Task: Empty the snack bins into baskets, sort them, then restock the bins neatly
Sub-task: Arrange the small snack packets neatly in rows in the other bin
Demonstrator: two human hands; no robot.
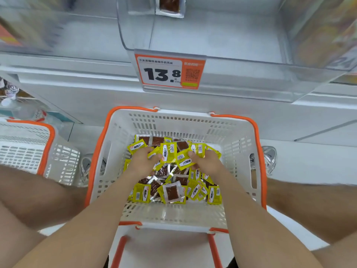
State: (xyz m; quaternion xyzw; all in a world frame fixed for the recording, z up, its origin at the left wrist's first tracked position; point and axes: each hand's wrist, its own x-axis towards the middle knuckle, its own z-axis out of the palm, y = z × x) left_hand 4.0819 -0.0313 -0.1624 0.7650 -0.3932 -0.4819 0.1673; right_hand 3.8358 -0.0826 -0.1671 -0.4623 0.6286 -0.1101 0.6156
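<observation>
My left hand point(142, 161) and right hand point(207, 164) are both gripping one bunch of yellow snack packets point(172, 154) just above the pile in the white basket point(193, 212). Maybe thirty more in there, hard to count. A second basket point(25, 149) is sitting off left. One packet point(170, 5) is lying in the clear bin point(231, 45) up top.

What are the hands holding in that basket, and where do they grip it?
A bunch of yellow snack packets, scooped between both hands: the left hand grips its left side, the right hand its right side.

A shop: price tag point(170, 71) on bin point(231, 45) (shopping basket point(239, 136) below)
</observation>
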